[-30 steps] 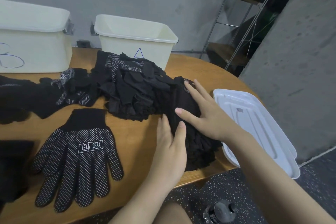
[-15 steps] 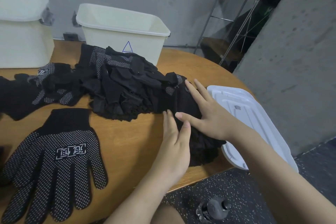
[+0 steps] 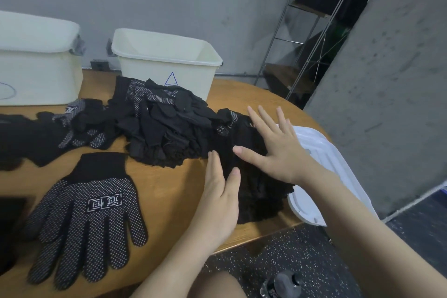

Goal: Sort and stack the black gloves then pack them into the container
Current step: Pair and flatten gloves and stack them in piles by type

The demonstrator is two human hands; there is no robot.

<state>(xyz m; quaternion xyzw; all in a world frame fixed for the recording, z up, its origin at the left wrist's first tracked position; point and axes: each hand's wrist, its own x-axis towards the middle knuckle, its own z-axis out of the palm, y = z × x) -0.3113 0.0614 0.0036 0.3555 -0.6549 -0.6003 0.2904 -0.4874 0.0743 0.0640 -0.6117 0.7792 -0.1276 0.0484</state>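
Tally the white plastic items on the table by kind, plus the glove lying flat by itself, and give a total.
White bins: 2, one marked with a triangle, one at the left edge
White lid: 1
Dotted glove lying flat alone: 1
Total: 4
The heaped gloves overlap too much to count.

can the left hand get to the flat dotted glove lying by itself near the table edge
Probably yes. The left hand is open beside the glove stack, holding nothing, and only bare table lies between it and the dotted glove.
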